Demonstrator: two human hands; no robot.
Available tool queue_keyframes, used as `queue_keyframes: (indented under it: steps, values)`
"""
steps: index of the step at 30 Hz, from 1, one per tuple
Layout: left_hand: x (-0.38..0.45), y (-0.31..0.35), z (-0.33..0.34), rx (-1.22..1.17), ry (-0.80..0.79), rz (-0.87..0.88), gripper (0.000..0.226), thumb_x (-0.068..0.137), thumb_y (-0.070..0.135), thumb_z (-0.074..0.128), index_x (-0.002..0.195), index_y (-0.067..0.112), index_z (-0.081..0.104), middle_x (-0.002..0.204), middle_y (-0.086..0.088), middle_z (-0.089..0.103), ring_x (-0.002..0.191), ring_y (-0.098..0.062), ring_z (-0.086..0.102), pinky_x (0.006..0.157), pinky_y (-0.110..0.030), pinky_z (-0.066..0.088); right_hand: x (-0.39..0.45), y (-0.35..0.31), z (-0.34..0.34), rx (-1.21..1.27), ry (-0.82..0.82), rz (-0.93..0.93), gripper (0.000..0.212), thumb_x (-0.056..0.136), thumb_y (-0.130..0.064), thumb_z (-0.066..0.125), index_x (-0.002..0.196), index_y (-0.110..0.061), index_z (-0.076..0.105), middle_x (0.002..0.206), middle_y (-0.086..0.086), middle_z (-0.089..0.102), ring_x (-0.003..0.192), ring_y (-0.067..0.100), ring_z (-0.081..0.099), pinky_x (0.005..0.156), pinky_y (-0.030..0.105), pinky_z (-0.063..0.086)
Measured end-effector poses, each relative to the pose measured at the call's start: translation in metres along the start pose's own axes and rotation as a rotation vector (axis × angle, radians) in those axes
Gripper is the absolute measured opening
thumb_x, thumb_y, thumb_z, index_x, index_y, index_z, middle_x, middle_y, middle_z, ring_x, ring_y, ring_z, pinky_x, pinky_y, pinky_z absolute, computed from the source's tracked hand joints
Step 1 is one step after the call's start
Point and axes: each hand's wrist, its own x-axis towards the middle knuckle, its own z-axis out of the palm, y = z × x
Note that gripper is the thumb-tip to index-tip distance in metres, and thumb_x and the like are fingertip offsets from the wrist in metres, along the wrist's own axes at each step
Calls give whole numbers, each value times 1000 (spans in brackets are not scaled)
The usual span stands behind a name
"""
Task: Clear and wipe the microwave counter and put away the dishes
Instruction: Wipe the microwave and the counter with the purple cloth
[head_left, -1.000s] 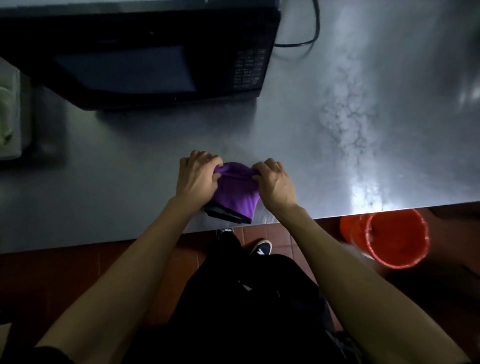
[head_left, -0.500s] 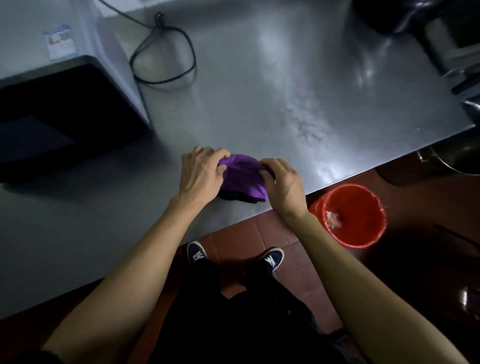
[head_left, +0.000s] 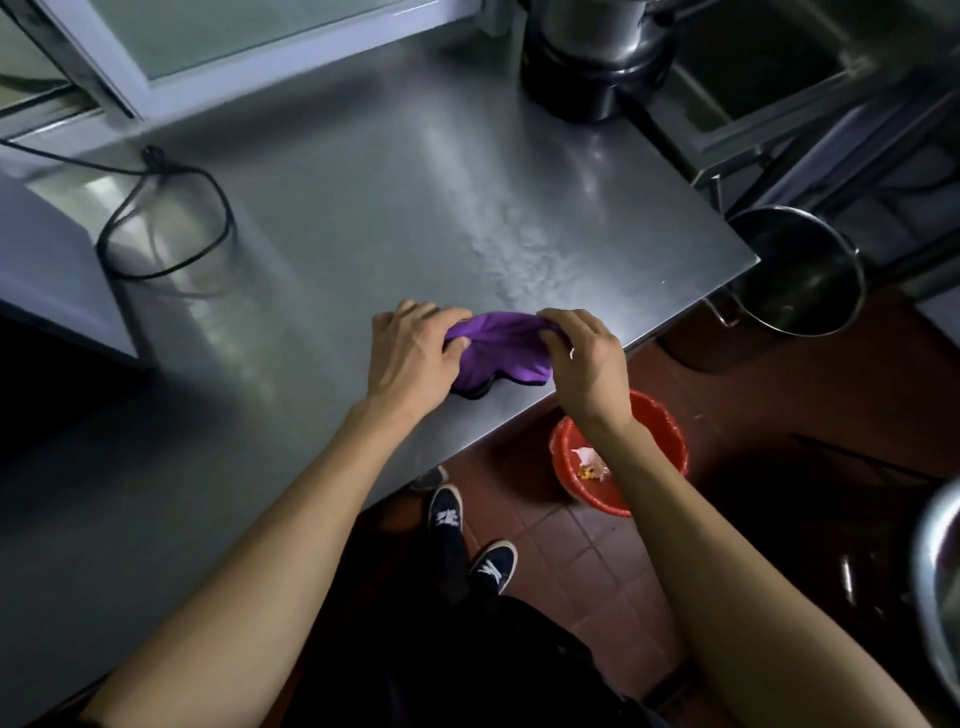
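Note:
A purple cloth (head_left: 496, 351) with a dark edge lies bunched on the steel counter (head_left: 337, 218) near its front edge. My left hand (head_left: 410, 358) grips the cloth's left side with curled fingers. My right hand (head_left: 584, 358) pinches its right side from above. A wet, streaky patch (head_left: 519, 254) marks the counter just beyond the cloth. The microwave's grey side (head_left: 47, 280) shows at the far left, its front hidden in shadow.
A black power cord (head_left: 171, 218) loops on the counter beside the microwave. A dark pot (head_left: 587, 57) stands at the back right. Below the counter's right corner sit a steel pot (head_left: 800, 270) and an orange bucket (head_left: 660, 431) holding scraps. My shoes (head_left: 467, 540) are on the tiled floor.
The view has swung right and up, so the microwave slid to the left edge and the pots came into sight. Both hands stay on the cloth, which has shifted slightly right along the edge.

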Motion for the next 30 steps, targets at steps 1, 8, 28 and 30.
queue_keyframes:
  steps: [1,8,28,30]
  values:
    - [8,6,4,-6,-4,6,28,88,25,71,116,23,72,105,1,73,102,-29,60,91,-43,45,6,7,-3,-3,11,12,21,93,-9,61,111,-12,72,105,7,70,96,28,64,84,37,52]
    - [70,38,39,-104,-78,64,24,87,23,72,111,19,73,101,-2,71,100,-28,62,92,-42,46,50,54,-25,-66,48,98,21,94,-10,60,111,-15,72,107,3,71,98,23,64,83,39,53]
    - [186,103,129,-188,-220,80,19,89,23,70,107,20,66,105,1,66,90,-27,65,80,-38,46,145,155,-53,-160,-20,260,24,96,-12,56,116,-12,69,112,9,68,103,29,62,85,41,52]
    - [199,102,139,-174,-231,18,19,89,22,68,108,20,64,108,0,66,96,-27,65,84,-39,46,160,162,-44,-159,-60,258,26,97,-12,56,120,-11,68,117,10,67,108,30,59,90,43,49]
